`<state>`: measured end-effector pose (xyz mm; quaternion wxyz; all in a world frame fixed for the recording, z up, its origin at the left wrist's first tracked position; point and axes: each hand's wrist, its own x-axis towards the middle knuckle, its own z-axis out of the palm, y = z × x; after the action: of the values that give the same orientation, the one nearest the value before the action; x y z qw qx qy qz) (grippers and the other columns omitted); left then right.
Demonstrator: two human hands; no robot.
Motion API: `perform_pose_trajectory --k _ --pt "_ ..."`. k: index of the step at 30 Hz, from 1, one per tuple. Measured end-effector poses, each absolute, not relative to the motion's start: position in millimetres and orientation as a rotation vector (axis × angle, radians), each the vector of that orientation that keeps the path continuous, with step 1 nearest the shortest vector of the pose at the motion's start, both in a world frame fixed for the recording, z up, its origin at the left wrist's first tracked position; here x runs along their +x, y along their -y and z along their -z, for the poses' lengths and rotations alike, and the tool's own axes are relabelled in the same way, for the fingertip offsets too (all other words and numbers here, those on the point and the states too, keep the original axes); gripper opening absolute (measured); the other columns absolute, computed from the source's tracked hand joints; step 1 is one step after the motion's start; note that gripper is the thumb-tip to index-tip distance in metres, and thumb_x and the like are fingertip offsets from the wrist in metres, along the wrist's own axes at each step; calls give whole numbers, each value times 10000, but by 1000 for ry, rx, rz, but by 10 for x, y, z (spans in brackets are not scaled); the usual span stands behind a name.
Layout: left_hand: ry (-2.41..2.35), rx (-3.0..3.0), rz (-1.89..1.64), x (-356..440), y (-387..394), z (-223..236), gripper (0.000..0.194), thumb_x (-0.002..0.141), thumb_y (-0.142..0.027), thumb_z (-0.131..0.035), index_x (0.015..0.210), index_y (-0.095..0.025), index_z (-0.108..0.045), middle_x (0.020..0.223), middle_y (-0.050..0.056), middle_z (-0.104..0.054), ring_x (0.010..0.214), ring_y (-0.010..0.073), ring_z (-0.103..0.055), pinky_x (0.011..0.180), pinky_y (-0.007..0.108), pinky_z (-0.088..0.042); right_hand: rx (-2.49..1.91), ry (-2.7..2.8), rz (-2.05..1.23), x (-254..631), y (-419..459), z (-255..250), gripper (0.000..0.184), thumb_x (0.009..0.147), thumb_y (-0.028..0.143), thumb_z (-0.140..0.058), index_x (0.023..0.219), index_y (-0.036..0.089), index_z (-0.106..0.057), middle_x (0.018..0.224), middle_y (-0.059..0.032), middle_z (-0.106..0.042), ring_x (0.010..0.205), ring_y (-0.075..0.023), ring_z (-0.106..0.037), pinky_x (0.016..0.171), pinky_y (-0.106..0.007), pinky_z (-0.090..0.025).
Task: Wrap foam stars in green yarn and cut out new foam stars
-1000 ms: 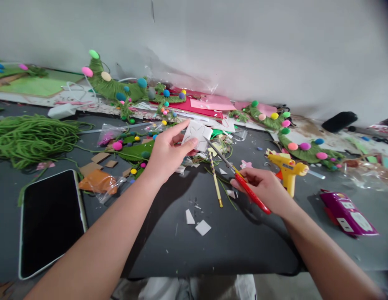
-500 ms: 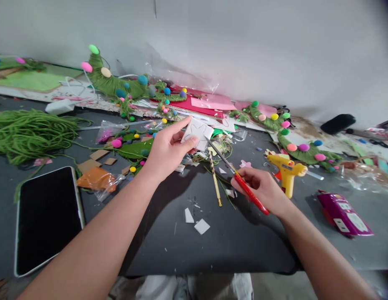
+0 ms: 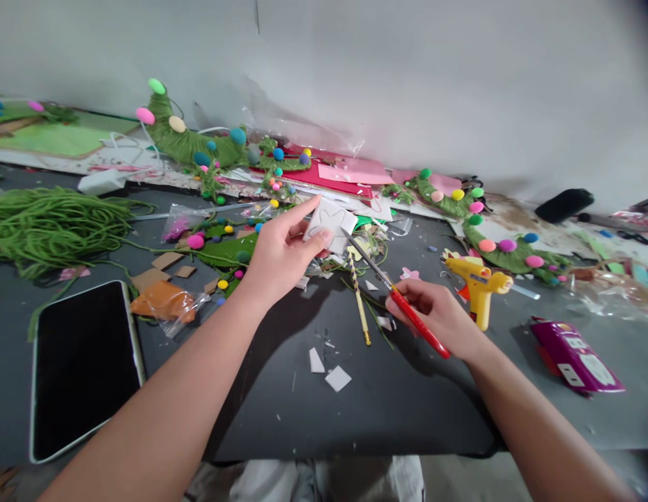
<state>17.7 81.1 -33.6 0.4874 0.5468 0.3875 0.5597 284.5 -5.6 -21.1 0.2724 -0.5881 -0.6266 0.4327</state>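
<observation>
Between the thumb and fingers of my left hand (image 3: 287,251) is a white foam piece (image 3: 338,217) with a star outline on its face. My right hand (image 3: 431,314) is closed around the red handles of a pair of scissors (image 3: 415,321). The scissor blades point up and left, with their tips at the right edge of the foam piece. Whether the blades bite into it I cannot tell. Below the foam lies a pencil (image 3: 361,307) with a twisted pattern. White offcuts (image 3: 338,378) lie on the dark table nearer to me.
A yellow glue gun (image 3: 479,286) stands right of my right hand, near a purple packet (image 3: 577,357). At left are a tablet (image 3: 86,369), an orange bag (image 3: 164,301) and green yarn (image 3: 36,226). Green yarn-wrapped shapes with pompoms (image 3: 188,136) line the back.
The view has shifted very slightly. Both hands, the foam piece and the scissors keep almost the same positions.
</observation>
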Motion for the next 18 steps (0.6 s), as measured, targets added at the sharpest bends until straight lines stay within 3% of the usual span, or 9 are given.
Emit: perform_pose_trajectory --k 5,18 --pt "-934 1300 -1345 184 -820 346 657 828 -291 -875 1462 -266 -705 1004 39 -830 795 204 -745 767 373 -694 -1671 1714 -1052 2828 53 211 559 777 696 -855 726 190 -624 639 42 -470 596 -111 -370 541 -264 -299" --pt "-932 1207 -1385 219 -817 347 580 778 -257 -885 1346 -286 -772 990 32 -829 803 218 -760 764 426 -718 -1709 1728 -1009 2875 18 304 536 781 679 -861 743 185 -655 605 38 -506 580 -117 -394 530 -273 -290"
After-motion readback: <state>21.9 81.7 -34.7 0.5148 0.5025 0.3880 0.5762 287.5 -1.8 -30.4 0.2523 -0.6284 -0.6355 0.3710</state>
